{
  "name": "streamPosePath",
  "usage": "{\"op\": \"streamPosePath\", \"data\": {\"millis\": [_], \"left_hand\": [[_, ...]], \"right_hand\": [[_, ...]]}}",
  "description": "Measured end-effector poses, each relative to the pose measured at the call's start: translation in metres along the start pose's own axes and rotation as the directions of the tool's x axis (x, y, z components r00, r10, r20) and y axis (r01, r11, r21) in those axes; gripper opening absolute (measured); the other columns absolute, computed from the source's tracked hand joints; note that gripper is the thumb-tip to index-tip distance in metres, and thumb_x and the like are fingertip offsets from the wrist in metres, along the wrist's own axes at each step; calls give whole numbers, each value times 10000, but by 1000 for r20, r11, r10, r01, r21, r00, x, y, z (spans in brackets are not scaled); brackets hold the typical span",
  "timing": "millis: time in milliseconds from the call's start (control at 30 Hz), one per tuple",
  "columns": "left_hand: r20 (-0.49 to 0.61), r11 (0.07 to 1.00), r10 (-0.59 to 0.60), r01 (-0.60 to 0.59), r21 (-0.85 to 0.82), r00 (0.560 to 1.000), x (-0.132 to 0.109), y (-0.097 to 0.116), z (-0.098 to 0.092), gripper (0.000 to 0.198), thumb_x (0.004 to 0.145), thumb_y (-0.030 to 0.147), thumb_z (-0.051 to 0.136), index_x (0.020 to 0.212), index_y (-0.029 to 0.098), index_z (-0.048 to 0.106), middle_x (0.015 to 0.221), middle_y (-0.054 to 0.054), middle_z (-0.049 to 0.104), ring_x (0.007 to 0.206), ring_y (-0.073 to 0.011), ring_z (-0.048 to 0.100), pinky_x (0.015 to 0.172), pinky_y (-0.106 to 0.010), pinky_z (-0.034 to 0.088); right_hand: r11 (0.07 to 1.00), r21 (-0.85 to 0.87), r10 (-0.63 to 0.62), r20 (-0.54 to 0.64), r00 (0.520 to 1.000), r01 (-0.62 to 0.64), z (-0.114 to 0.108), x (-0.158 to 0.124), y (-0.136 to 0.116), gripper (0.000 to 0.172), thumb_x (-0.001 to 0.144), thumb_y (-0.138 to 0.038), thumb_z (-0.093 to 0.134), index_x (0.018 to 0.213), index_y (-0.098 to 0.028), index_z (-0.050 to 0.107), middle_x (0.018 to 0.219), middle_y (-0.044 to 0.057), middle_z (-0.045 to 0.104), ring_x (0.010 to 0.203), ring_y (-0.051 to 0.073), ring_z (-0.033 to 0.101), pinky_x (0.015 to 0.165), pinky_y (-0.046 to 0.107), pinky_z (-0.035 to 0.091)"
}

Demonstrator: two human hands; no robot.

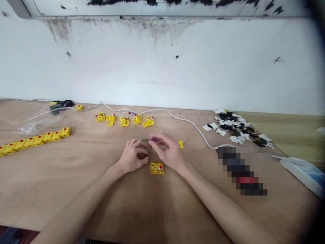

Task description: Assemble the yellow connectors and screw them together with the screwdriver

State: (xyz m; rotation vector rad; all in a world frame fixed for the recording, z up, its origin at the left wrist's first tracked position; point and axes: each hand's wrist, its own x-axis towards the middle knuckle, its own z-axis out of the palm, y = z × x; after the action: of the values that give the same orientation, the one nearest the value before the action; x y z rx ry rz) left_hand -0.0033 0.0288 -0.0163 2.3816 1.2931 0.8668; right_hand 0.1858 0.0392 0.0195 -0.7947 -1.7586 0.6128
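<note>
Purple plastic part (pixel 153 139) in right fingers (pixel 158 137).

- Small assembly workshop, by the look of it
- Bare plywood table (pixel 76 189), unfinished, set against the wall
- Rough white wall (pixel 162 64) with dark stains and streaks
- Long row of yellow blocks (pixel 35 140) with red dots, for parts in bulk
- Smaller yellow parts (pixel 124 120) laid out in loose batches
- Heap of black and white pieces (pixel 235 128) at the far right of the table
- White cable (pixel 185 119) trailing across the table to a power strip (pixel 302 176)
- Plastic bag (pixel 33 123) at the far left
</note>
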Motion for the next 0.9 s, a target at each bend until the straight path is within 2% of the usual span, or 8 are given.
{"op": "streamPosePath", "data": {"millis": [233, 400, 500, 600, 700, 800, 900], "left_hand": [[-30, 1000, -2, 2, 10, 1000, 0, -2, 2, 72, 749, 219, 773, 780, 283, 784, 1006, 3, 714, 1067, -234, 564, 950, -412, 371], [-41, 1000, 4, -3, 20, 999, -1, -1, 3, 100, 743, 208, 779, 797, 291, 790, 1026, 13, 724, 1074, -232, 564, 950, -411, 370], [-46, 1000, 12, -11, 18, 999, -2, 2, 4, 103, 750, 183, 764, 782, 279, 782, 975, 20, 736, 1052, -223, 582, 962, -415, 364], [-49, 1000, 23, -22, 17, 999, -2, 3, 5, 115, 761, 161, 746, 774, 271, 777, 922, 25, 746, 1019, -213, 604, 971, -414, 364], [-52, 999, 42, -40, 29, 998, -2, 2, 4, 126, 768, 165, 742, 805, 278, 783, 965, 22, 754, 1045, -220, 608, 977, -415, 371], [-49, 998, 52, -49, 48, 997, -2, 2, 3, 116, 784, 186, 734, 810, 287, 785, 980, 16, 756, 1051, -223, 611, 986, -422, 383], [-64, 996, 25, -19, 88, 998, -4, 7, 3, 110, 790, 194, 726, 776, 289, 779, 977, 15, 757, 1050, -228, 621, 1064, -477, 338]], "right_hand": [[993, -79, -92, -57, 994, 87, 2, 3, -8, 159, 908, -178, 657, 1054, -236, 685, 888, 27, 652, 782, 151, 664, 674, 275, 596], [987, -101, -134, -48, 990, 128, 0, 7, -13, 83, 900, -218, 688, 973, -236, 724, 876, 38, 699, 776, 168, 675, 701, 308, 577], [989, -102, -115, -42, 992, 110, -1, 9, -15, 102, 905, -212, 681, 974, -245, 748, 872, 35, 733, 762, 167, 689, 698, 305, 571], [992, -87, -90, -9, 996, 89, -2, 9, -19, 155, 919, -183, 648, 1016, -242, 754, 869, 32, 746, 754, 160, 695, 691, 293, 570], [992, -69, -105, 67, 992, 109, -4, 11, -22, 174, 928, -173, 627, 1027, -235, 756, 878, 29, 751, 760, 152, 698, 697, 281, 575], [992, -33, -111, 167, 980, 118, -7, 12, -24, 218, 943, -148, 581, 1047, -235, 753, 940, 26, 764, 822, 152, 716, 743, 278, 592], [993, -41, -101, 216, 971, 113, -8, 11, -22, 282, 938, -110, 550, 1086, -246, 747, 1025, 18, 774, 910, 164, 733, 800, 289, 608]]}}
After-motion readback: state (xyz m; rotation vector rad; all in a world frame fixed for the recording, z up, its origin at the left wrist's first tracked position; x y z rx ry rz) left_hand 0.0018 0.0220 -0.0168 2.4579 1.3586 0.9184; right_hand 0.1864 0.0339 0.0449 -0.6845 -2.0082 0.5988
